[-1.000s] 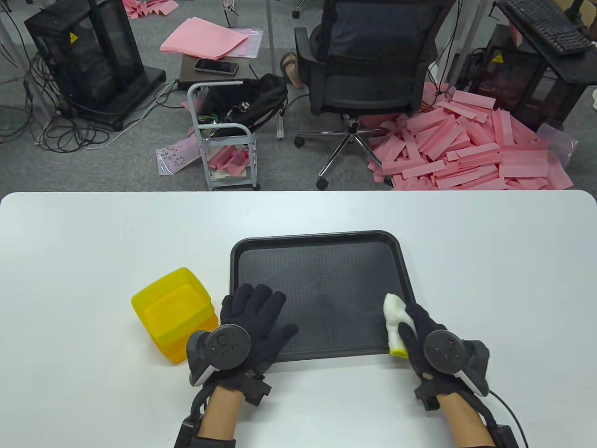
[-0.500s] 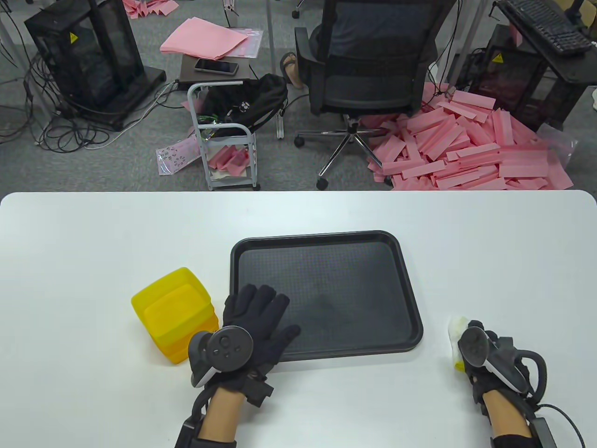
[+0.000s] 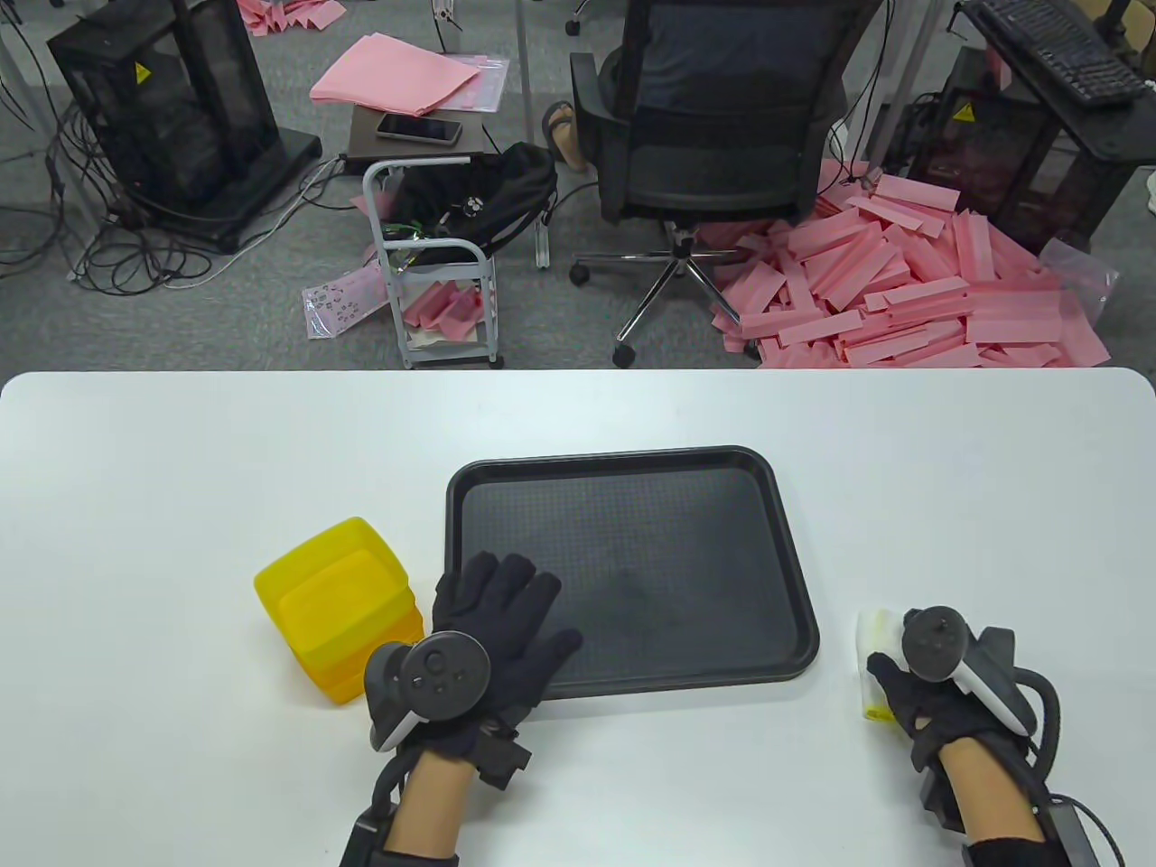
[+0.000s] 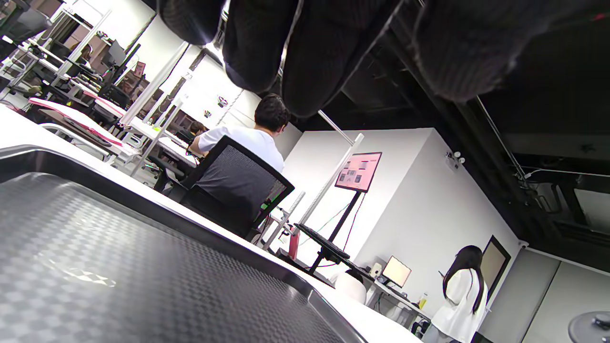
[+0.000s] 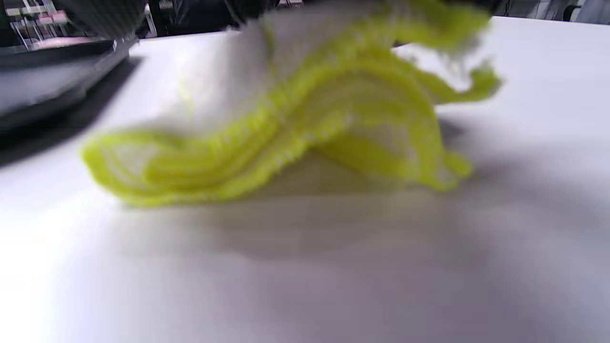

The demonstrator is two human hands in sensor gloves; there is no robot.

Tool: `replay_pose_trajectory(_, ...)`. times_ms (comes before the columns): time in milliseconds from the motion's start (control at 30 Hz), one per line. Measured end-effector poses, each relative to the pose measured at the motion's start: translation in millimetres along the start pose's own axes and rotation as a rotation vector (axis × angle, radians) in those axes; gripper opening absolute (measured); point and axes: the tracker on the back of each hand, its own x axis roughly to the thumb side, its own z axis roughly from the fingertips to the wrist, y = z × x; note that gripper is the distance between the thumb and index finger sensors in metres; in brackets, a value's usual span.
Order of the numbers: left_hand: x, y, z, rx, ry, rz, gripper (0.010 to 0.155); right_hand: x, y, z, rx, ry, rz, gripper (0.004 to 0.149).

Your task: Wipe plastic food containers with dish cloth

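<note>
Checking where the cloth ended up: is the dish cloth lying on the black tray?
No, the dish cloth lies on the white table, right of the tray.

Tray matt black textured plastic; container glossy yellow plastic; cloth knitted; table smooth white.

Containers lie left of tray; cloth lies right.
</note>
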Motion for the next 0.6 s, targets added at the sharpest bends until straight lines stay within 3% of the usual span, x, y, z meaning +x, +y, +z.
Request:
replay_pose_trajectory(167,0.6,-0.3,0.4,0.000,0.000,0.001,0.074,4.2,-28.9,7.0,-0.095,-0.043,-0.031,0.077)
replay_pose_trajectory(367,1.1,-1.0,0.2,-0.004,-0.003,-0.002,0.074,54.5,-61.4,28.7,-0.234,-0.244,-0.113,0.078)
replay_pose_trajectory(600,1.4,-1.3,0.5,-0.003,0.000,-0.005,0.073,128.2,-56.4,53.8,-0.327,-0.519,-0.138,0.077)
